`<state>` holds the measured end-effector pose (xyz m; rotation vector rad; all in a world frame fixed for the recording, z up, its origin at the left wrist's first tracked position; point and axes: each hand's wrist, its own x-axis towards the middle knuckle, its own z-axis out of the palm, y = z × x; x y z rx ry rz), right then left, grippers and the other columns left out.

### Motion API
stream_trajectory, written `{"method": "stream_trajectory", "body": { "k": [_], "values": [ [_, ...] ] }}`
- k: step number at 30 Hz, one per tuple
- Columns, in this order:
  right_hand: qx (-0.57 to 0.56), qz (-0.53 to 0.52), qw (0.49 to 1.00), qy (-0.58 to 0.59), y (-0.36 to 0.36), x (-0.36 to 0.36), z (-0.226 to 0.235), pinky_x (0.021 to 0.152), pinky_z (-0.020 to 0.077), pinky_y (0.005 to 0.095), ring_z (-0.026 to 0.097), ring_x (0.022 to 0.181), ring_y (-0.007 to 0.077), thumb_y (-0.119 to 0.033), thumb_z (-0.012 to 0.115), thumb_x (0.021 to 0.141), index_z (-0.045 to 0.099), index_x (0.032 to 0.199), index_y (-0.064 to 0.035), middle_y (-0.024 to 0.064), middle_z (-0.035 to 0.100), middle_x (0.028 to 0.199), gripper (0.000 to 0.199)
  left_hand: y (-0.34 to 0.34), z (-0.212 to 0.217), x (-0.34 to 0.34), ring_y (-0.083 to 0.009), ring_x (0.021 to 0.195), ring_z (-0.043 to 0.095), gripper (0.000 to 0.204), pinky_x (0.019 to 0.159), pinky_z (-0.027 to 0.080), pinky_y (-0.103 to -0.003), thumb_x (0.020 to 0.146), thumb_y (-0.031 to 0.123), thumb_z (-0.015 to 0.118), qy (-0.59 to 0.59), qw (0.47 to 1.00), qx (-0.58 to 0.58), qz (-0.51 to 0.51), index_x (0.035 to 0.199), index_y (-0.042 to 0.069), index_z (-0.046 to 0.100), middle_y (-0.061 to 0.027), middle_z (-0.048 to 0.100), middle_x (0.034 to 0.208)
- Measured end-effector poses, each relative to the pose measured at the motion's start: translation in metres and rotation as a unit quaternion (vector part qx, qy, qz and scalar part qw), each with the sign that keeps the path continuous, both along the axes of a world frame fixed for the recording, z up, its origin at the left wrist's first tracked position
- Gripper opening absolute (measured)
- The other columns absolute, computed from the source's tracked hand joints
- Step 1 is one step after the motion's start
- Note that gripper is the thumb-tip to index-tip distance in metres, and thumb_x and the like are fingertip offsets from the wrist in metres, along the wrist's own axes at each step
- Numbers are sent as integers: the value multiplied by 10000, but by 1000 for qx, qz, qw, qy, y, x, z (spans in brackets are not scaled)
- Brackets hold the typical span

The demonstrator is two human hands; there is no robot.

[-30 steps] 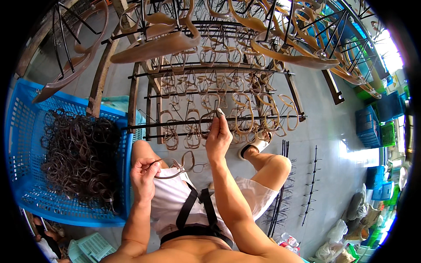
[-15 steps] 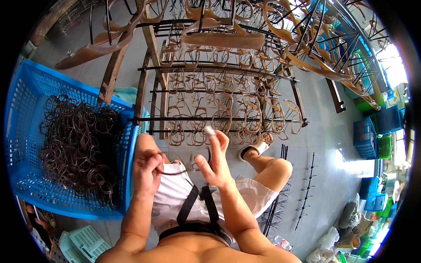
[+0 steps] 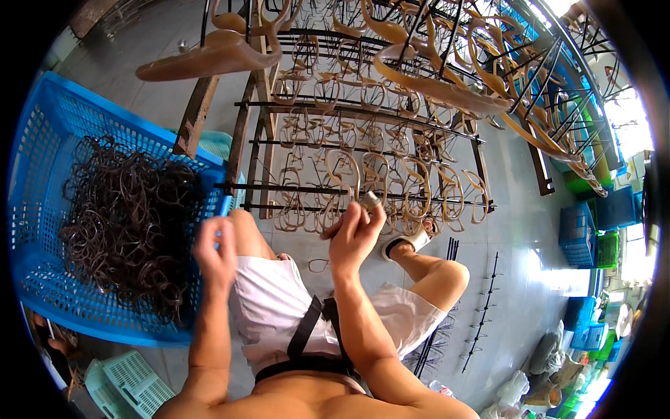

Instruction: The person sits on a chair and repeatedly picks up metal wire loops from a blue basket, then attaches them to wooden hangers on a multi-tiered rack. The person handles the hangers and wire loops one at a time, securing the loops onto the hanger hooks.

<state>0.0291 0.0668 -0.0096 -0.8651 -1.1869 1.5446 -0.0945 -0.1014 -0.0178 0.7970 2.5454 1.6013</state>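
Right hand (image 3: 357,234) extended toward rack (image 3: 236,155)

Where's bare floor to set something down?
Best patch: grey floor between the spiked black rod and the blue crates at right. Another: upper left, beyond the blue basket, left of the wooden post. Crowded: the rack hung with tan eyeglass frames; the basket, heaped with dark frames.

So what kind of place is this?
Probably a workshop or small factory that handles glasses: lots of tan frames hang on a rack, a big blue basket holds a heap of what look like dark frames, and crates are stacked at the right.
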Motion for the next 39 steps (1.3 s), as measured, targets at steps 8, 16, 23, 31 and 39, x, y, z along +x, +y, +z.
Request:
{"method": "stream_trajectory", "body": {
  "k": [8,16,23,31,39],
  "values": [
    [154,-134,937,-285,18,-38,-20,424,419,287,541,440,133,-210,486,940,561,938,-2,59,593,563,221,-44,-118,-111,-380,1062,520,343,890,422,-424,834,189,557,-15,932,-349,101,1138,32,533,-222,551,1136],
    [99,-141,940,-295,21,-40,-22,397,407,277,529,422,115,-222,475,946,571,897,0,53,607,577,247,-45,-124,-119,-371,976,579,283,817,474,-442,849,210,542,36,902,-407,142,1090,63,570,-161,587,1085],
    [73,-144,949,-272,17,-40,-25,362,399,270,524,413,103,-208,465,950,569,898,4,49,610,606,241,-57,-129,-122,-371,977,575,254,827,467,-436,835,175,557,-21,900,-416,132,1062,61,571,-172,583,1081],
    [36,-136,959,-245,14,-38,-28,352,372,250,517,405,89,-196,458,956,560,882,5,37,596,614,237,-60,-122,-115,-340,810,572,131,727,462,-408,803,32,578,115,963,-181,167,934,38,576,-137,578,874],
    [-57,-124,990,-46,7,-47,-23,373,351,218,428,411,56,-207,448,965,547,856,-26,-4,526,598,233,-63,-97,-80,-229,740,571,514,694,472,-307,845,-65,475,202,967,11,152,1306,27,268,-205,466,1185]
  ]
}}
